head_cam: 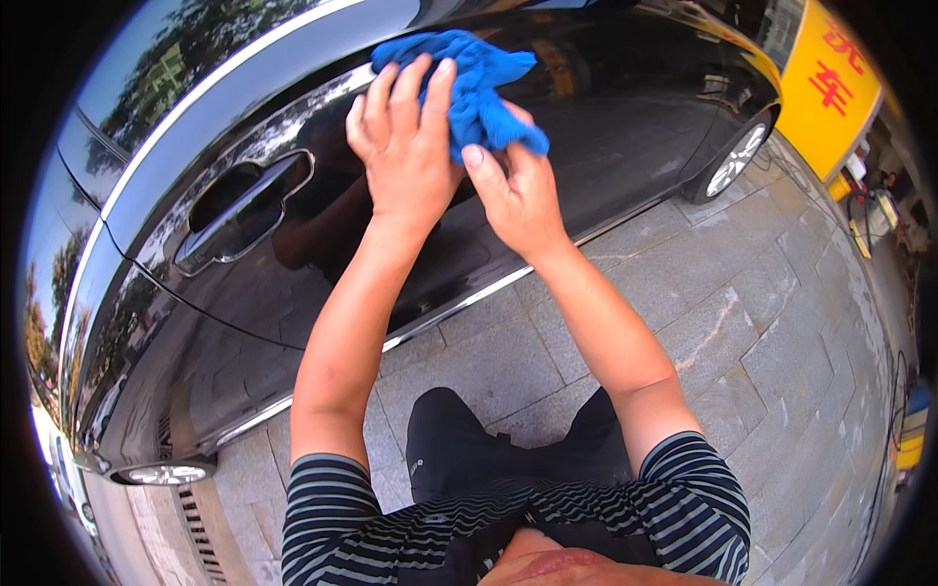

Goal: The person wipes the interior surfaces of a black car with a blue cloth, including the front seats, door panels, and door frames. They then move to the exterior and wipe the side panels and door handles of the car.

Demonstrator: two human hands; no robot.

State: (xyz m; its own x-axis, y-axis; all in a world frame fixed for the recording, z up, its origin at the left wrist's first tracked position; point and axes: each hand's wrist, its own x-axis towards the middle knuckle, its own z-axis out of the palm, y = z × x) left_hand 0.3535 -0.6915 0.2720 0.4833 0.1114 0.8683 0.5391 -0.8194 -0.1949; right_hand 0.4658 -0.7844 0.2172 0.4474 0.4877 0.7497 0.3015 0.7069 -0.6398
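A crumpled blue cloth [473, 88] is bunched between my two hands, in front of the dark side of a car [615, 124]. My left hand [407, 139] has its back towards me. Its fingers lie along the cloth's left side, and its thumb is hidden. From the lower right my right hand [520, 190] pinches the cloth, thumb in front and fingertips partly behind the folds. Left of my hands is the chrome-edged door handle [242, 212]. Whether the cloth touches the glossy panel cannot be told.
Grey stone paving [506, 329] runs beneath the car's chrome lower trim [469, 297]. One wheel [736, 161] stands at upper right, another [167, 475] at lower left near a drain grate [198, 531]. A yellow sign [828, 88] with red writing and several cluttered items [872, 212] line the right.
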